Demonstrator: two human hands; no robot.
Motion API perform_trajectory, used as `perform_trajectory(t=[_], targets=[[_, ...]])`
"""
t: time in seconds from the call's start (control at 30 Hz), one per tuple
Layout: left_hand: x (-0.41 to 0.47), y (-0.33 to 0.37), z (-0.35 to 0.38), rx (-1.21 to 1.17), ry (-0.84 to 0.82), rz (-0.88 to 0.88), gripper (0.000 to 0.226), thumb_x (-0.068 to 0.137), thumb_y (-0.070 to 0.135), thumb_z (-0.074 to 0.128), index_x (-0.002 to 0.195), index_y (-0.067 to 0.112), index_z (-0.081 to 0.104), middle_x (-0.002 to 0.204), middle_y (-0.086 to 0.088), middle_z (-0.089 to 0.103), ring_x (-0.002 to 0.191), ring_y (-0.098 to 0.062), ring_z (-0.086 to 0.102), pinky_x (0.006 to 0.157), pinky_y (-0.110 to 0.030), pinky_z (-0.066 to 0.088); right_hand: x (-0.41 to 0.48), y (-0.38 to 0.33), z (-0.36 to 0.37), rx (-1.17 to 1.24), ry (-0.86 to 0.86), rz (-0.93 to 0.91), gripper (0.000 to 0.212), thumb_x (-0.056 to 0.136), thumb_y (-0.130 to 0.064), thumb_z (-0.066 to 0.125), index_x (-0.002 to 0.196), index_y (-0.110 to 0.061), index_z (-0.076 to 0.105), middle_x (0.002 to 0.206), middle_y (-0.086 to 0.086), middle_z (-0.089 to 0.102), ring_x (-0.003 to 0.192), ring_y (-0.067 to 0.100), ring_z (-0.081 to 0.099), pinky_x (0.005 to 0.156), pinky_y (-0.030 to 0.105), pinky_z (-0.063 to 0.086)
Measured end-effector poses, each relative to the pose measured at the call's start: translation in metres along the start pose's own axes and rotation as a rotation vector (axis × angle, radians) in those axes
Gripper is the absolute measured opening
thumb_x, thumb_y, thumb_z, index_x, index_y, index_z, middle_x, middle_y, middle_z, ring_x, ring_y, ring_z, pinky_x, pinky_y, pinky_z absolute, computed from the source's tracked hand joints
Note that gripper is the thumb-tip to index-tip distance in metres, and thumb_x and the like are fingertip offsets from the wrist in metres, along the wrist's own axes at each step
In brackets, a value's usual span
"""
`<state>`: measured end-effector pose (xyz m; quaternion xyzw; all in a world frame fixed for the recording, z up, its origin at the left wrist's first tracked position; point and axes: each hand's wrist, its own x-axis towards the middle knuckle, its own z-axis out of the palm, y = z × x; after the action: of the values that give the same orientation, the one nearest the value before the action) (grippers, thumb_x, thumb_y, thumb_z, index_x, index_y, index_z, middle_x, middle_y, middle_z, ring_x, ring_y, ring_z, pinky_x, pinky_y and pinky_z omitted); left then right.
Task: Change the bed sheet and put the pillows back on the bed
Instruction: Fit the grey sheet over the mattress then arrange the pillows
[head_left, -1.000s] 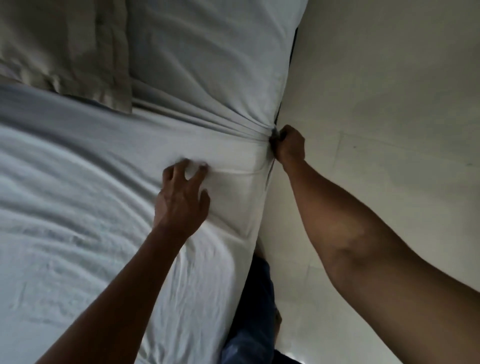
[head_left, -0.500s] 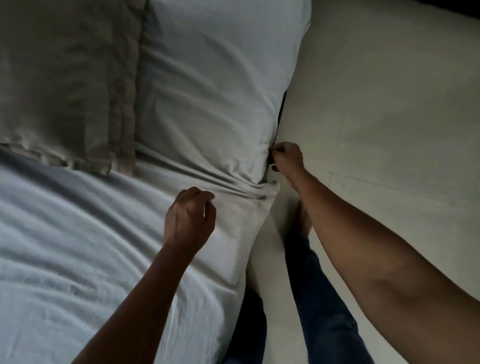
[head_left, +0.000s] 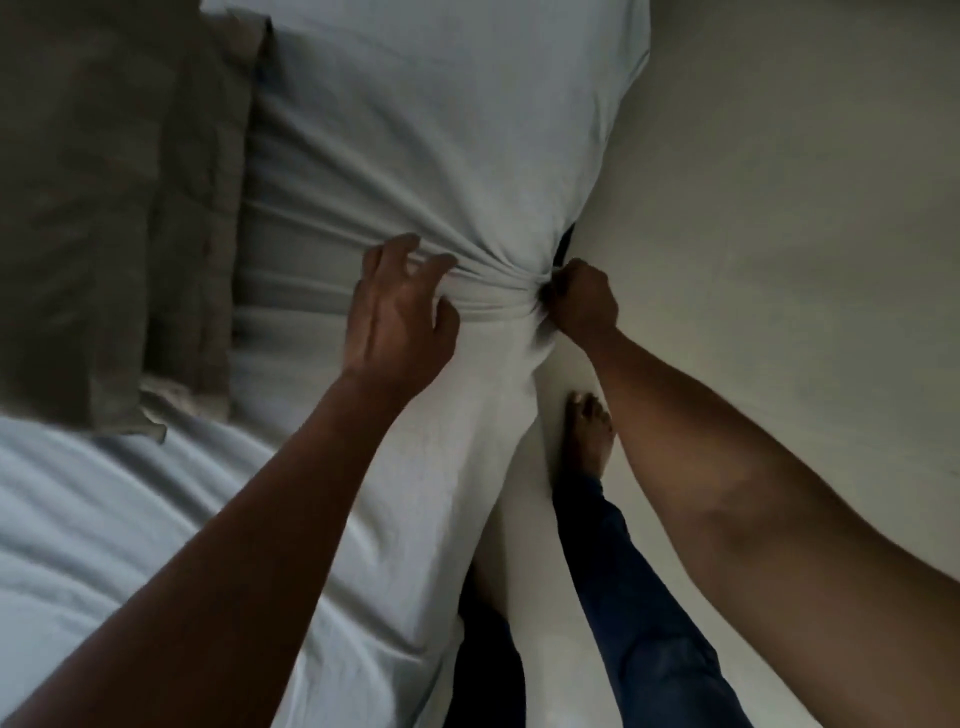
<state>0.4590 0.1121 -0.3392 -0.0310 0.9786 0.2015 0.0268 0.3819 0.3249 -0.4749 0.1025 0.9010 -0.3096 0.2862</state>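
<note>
Nearest, below the right grip, a leg in dark blue trousers (head_left: 639, 597) ended in a bare foot (head_left: 589, 431) on the pale floor (head_left: 779, 208), just beside the bed's edge. The right grip (head_left: 584, 301) was clenched tight on a bunch of the white bed sheet (head_left: 426, 519) at that edge, folds fanning away from it. Just left of it the left grip (head_left: 400, 322) lay wide, fingertips on those folds. Farther left, a tan pillow (head_left: 104, 208) rested on the sheet.
</note>
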Motion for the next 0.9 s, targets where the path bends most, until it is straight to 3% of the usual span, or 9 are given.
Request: perform_trajectory(t=[0.1, 0.17, 0.27, 0.33, 0.4, 0.5, 0.6, 0.73, 0.9], targets=[[0.024, 0.003, 0.009, 0.016, -0.169, -0.024, 0.05, 0.082, 0.02, 0.06, 0.132, 0.016, 0.064, 0.138, -0.026, 0.053, 0.13, -0.043, 0.049, 0.106, -0.045, 0.04, 0.023, -0.013, -0.018, 0.346, -0.253, 0.18, 0.017, 0.087, -0.023, 0.065, 0.075, -0.012, 0.063, 0.093, 0.019, 0.072, 0.08, 0.029, 0.069, 0.076, 0.042, 0.06], [0.04, 0.006, 0.016, 0.03, -0.223, -0.054, 0.048, 0.079, 0.025, 0.057, 0.125, 0.024, 0.069, 0.127, -0.02, 0.06, 0.121, -0.043, 0.055, 0.101, -0.045, 0.044, 0.035, -0.023, -0.044, 0.493, -0.167, 0.199, 0.019, 0.082, -0.028, 0.069, 0.089, -0.01, 0.068, 0.094, 0.014, 0.074, 0.081, 0.028, 0.071, 0.07, 0.036, 0.06], [0.068, 0.022, 0.017, 0.023, -0.082, -0.259, 0.033, 0.082, 0.02, 0.061, 0.114, 0.024, 0.07, 0.107, -0.015, 0.061, 0.103, -0.042, 0.059, 0.083, -0.047, 0.054, 0.049, -0.042, -0.067, 0.69, -0.239, 0.206, 0.025, 0.095, -0.041, 0.063, 0.1, -0.016, 0.064, 0.093, 0.009, 0.07, 0.082, 0.026, 0.069, 0.074, 0.037, 0.058], [0.087, 0.028, 0.02, 0.036, -0.026, -0.246, 0.044, 0.086, 0.02, 0.064, 0.129, 0.019, 0.06, 0.109, -0.019, 0.059, 0.103, -0.042, 0.058, 0.082, -0.048, 0.053, 0.058, -0.047, -0.066, 0.599, -0.219, 0.127, 0.025, 0.093, -0.052, 0.059, 0.093, -0.027, 0.063, 0.096, 0.007, 0.07, 0.091, 0.03, 0.071, 0.083, 0.044, 0.06], [0.104, 0.025, 0.026, 0.065, -0.078, -0.193, 0.048, 0.085, 0.021, 0.071, 0.13, 0.02, 0.056, 0.112, -0.018, 0.055, 0.105, -0.042, 0.055, 0.081, -0.048, 0.051, 0.064, -0.042, -0.064, 0.423, -0.107, 0.02, 0.022, 0.086, -0.047, 0.058, 0.083, -0.025, 0.06, 0.091, 0.004, 0.07, 0.091, 0.029, 0.07, 0.079, 0.039, 0.056], [0.124, 0.018, 0.03, 0.143, -0.115, -0.078, 0.015, 0.084, 0.017, 0.07, 0.097, 0.015, 0.063, 0.097, -0.012, 0.055, 0.093, -0.039, 0.057, 0.067, -0.046, 0.05, 0.071, -0.041, -0.071, 0.223, -0.026, -0.113, 0.013, 0.087, -0.029, 0.06, 0.083, -0.016, 0.06, 0.083, 0.003, 0.067, 0.084, 0.025, 0.066, 0.067, 0.031, 0.046], [0.13, 0.018, 0.028, 0.172, -0.09, 0.04, 0.008, 0.086, 0.01, 0.066, 0.084, 0.014, 0.06, 0.089, -0.009, 0.056, 0.085, -0.038, 0.056, 0.058, -0.045, 0.047, 0.083, -0.032, -0.086, 0.038, 0.126, -0.178, 0.023, 0.087, -0.035, 0.063, 0.09, -0.013, 0.062, 0.089, 0.01, 0.069, 0.086, 0.031, 0.066, 0.067, 0.036, 0.047], [0.146, 0.062, 0.051, -0.015, -0.081, 0.172, 0.014, 0.076, -0.003, 0.054, 0.082, 0.008, 0.059, 0.085, -0.012, 0.057, 0.078, -0.036, 0.055, 0.061, -0.044, 0.043, 0.115, 0.016, -0.121, -0.128, 0.336, -0.096, 0.031, 0.088, -0.038, 0.058, 0.097, -0.009, 0.06, 0.094, 0.015, 0.069, 0.09, 0.037, 0.066, 0.068, 0.041, 0.048], [0.167, 0.095, 0.091, -0.059, -0.128, 0.222, 0.018, 0.072, -0.01, 0.048, 0.076, 0.007, 0.054, 0.081, -0.011, 0.055, 0.073, -0.033, 0.053, 0.058, -0.042, 0.043, 0.143, 0.042, -0.125, -0.207, 0.331, -0.012, 0.033, 0.094, -0.036, 0.054, 0.107, -0.006, 0.058, 0.103, 0.015, 0.067, 0.094, 0.036, 0.065, 0.071, 0.04, 0.047]])
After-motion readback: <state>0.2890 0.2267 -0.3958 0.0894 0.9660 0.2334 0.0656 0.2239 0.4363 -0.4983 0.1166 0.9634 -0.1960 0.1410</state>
